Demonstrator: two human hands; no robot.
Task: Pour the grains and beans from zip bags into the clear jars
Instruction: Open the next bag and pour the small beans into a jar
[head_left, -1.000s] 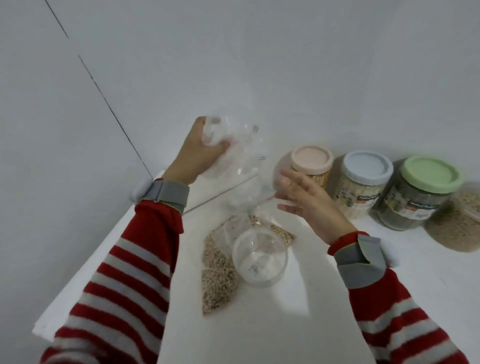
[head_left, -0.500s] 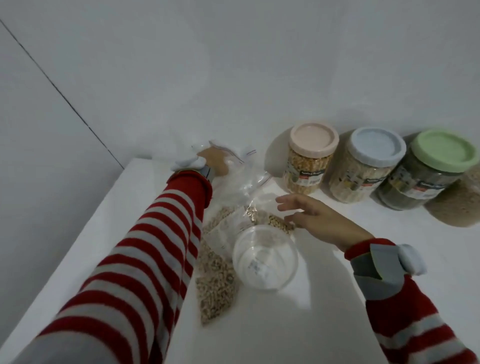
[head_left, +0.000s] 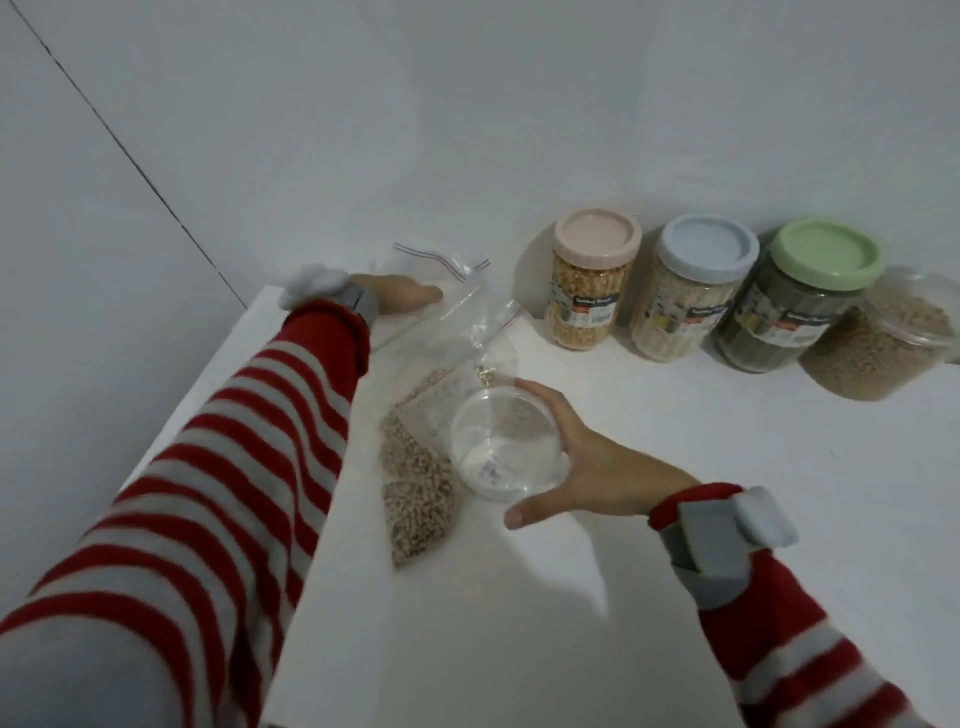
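Our right hand (head_left: 587, 467) curls round the empty clear plastic jar (head_left: 501, 447); our left hand (head_left: 400, 299) lies flat on a crumpled empty zip bag (head_left: 462, 301). The grain-filled clear zip bag (head_left: 415, 488) lies against the jar, opposite our right palm, so we should hold the jar upright beside it.

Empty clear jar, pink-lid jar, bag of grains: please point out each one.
Empty clear jar (head_left: 496, 465): head view, on its inside bottom.
Pink-lid jar (head_left: 597, 236): head view, on the lid top.
Bag of grains (head_left: 415, 501): head view, on its grain-filled lower part.
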